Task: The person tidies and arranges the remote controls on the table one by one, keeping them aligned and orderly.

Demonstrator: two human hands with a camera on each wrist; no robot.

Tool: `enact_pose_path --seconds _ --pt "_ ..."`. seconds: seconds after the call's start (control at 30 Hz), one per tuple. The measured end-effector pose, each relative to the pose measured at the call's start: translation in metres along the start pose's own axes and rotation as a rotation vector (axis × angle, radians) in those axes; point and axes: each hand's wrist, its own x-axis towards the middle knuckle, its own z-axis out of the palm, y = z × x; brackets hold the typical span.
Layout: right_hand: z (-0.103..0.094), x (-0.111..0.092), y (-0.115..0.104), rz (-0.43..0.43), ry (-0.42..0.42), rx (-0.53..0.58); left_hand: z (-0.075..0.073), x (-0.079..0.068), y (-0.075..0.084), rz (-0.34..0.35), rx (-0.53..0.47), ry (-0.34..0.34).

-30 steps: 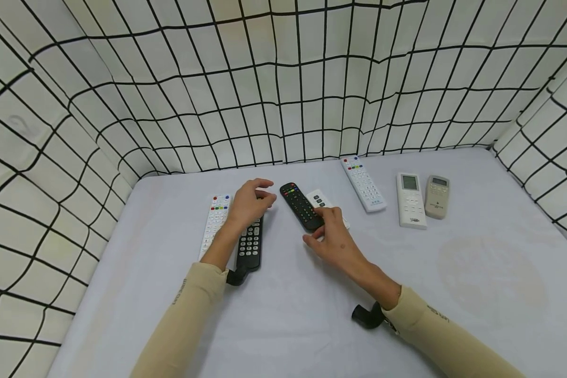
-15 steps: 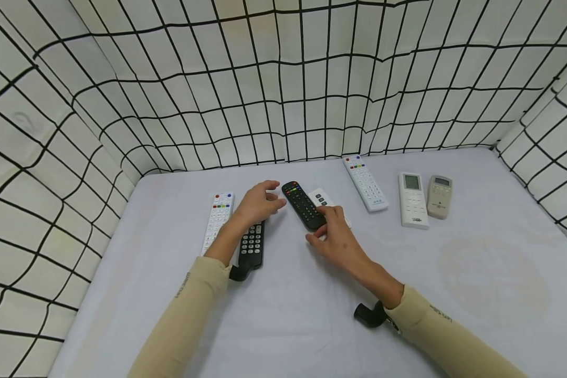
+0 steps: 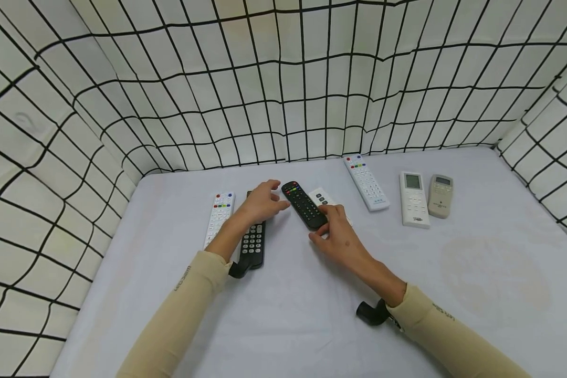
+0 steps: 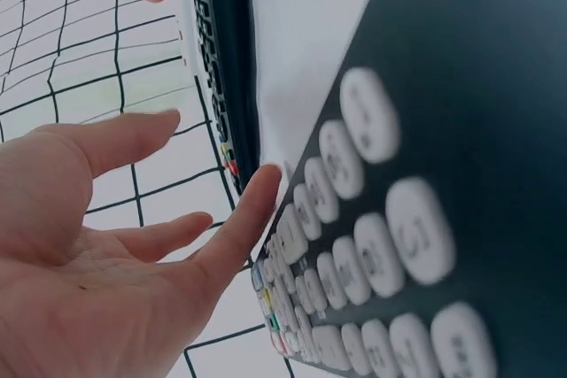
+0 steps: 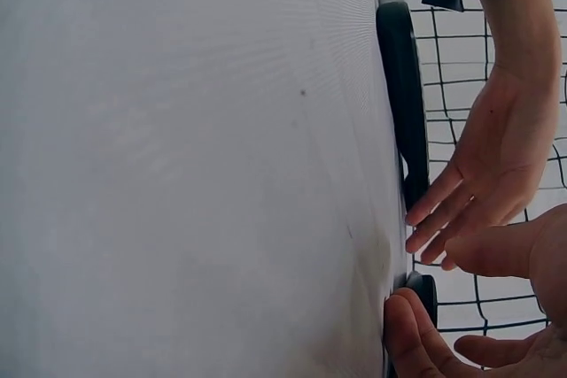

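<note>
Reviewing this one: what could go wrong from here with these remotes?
The right hand touches only the lower end of the slim black plastic remote with coloured buttons, so it might swivel.
The small white plastic remote, close alongside it, could get nudged.
The left hand extends over the dark plastic remote with pale keys and may brush it.

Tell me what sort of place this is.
Probably a netted-in workstation or recording booth: black netting against pale walls on three sides of a white-covered tabletop bearing several remote controls.
</note>
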Motion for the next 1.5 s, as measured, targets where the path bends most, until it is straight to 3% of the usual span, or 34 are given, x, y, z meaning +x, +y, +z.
enact_pose_path --seconds 0.13,0.5,1.03,1.5 --pt "-0.001 0.000 0.000 0.003 -0.008 0.004 0.000 0.003 0.002 0.018 0.017 0.016" --pt "-0.005 0.001 0.006 -0.039 -0.003 -0.017 0.001 0.010 0.007 -0.027 0.094 -0.023" --pt "-0.009 0.004 0.009 -0.099 -0.015 -0.060 0.002 0.015 0.009 -0.003 0.124 -0.028" --pt "-0.009 0.011 0.008 -0.067 -0.016 -0.123 0.005 0.019 0.007 -0.006 0.091 -0.010"
